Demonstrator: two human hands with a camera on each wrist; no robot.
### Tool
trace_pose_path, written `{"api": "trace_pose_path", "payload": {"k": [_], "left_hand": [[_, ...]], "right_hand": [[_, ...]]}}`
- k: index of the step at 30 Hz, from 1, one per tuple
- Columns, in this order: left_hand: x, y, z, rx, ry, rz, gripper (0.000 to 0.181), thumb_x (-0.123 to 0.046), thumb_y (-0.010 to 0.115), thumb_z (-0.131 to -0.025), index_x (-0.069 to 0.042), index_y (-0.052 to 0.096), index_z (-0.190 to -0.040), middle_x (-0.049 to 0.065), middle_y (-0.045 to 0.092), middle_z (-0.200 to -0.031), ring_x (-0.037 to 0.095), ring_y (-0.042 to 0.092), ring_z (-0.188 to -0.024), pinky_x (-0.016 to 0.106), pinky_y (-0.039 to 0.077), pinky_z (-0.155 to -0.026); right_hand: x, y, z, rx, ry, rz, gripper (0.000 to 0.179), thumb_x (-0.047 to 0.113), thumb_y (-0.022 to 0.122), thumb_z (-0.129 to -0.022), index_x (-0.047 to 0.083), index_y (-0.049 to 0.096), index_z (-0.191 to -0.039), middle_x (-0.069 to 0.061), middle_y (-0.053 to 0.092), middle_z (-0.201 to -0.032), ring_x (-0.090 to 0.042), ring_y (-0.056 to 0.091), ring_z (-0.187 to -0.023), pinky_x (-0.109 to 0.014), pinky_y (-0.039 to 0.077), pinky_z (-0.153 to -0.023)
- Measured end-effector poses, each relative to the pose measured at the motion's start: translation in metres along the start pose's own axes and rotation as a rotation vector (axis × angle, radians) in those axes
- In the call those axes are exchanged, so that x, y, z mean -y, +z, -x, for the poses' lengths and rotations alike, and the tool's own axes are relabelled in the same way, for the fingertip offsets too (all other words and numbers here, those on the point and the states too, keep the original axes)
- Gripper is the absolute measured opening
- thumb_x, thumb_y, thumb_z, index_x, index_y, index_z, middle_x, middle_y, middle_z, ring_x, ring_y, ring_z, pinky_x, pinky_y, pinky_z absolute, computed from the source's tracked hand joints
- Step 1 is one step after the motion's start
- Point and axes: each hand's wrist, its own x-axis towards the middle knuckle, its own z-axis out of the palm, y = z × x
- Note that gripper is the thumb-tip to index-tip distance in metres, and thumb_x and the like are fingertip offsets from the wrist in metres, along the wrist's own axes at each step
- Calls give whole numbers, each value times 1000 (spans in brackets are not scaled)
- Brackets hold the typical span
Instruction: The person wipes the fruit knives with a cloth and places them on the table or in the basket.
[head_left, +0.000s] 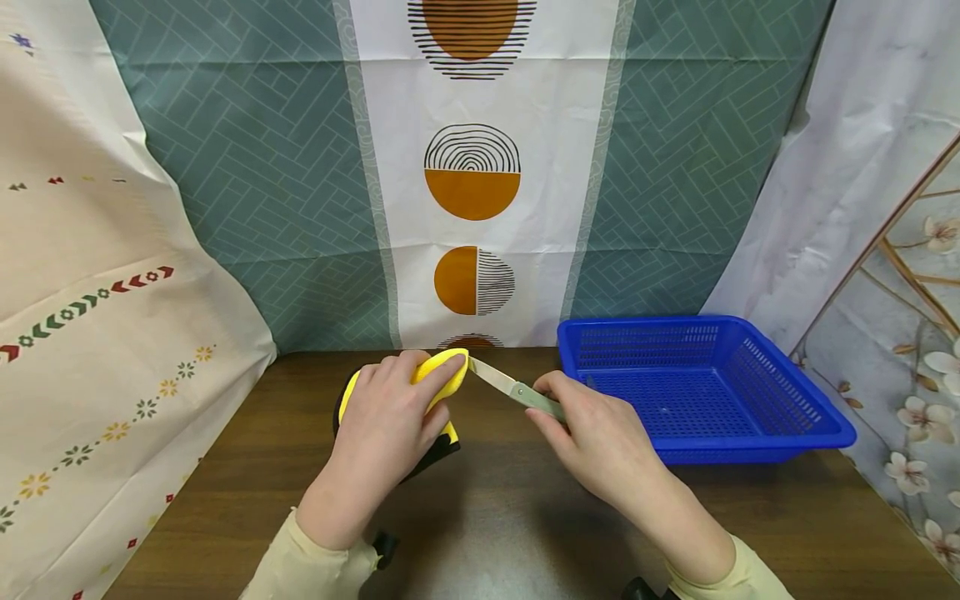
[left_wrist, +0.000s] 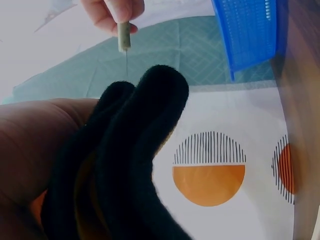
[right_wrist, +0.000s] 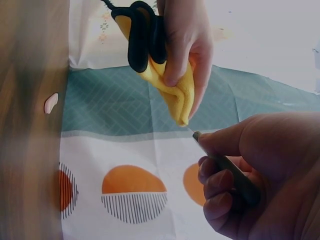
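Observation:
A knife point(head_left: 522, 393) with a pale green handle is in my right hand point(head_left: 603, 433), its fingers and thumb curled round the handle. The blade points left. At its tip is a folded cloth point(head_left: 454, 385), yellow on one face and black on the other. My left hand point(head_left: 386, 408) pinches this cloth, the index finger lying along the yellow fold. The blade's end is hidden by the fold in the right wrist view. Mostly the cloth's black side point(left_wrist: 135, 150) shows in the left wrist view, hanging in thick folds.
A blue plastic basket point(head_left: 750, 446) stands on the brown table point(head_left: 480, 533) at the right, close beside my right hand. In the right wrist view a small pinkish piece point(right_wrist: 51, 103) lies on the table. A patterned curtain point(head_left: 300, 167) hangs behind.

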Motion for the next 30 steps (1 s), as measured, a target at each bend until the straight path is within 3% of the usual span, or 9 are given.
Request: {"api": "trace_pose_path", "payload": {"k": [7,16,24,30], "left_hand": [[7,-2,0,36,-46,2,54,-9,80,-87,-21,75,-140,15,70,-113,39,68,-93,55,53,-79],[6,-1,1,33,-47,18,54,-9,80,-88,-21,75,-140,15,70,-113,39,68,-93,53,53,-76],[4,6,4,55,-51,32,53,-8,78,-88,-20,76,-139,16,69,-112,38,67,-90,53,53,-76],[4,6,-2,73,-36,34,52,-9,80,-89,-20,75,-140,16,69,-113,37,66,-90,51,52,-77]], "right_hand": [[0,-1,0,-10,-4,3,17,24,82,-101,21,70,-113,15,54,-78,-7,50,-65,-33,45,-57],[-1,0,2,-24,16,8,18,23,82,-101,19,70,-113,14,53,-77,-8,50,-64,-32,44,-56],[-13,-1,1,-19,40,58,17,24,81,-101,17,69,-111,13,50,-72,-10,47,-59,-33,42,-53],[-29,-15,-6,-8,90,118,18,25,76,-105,14,67,-116,8,53,-69,-13,47,-57,-37,42,-50]]}}
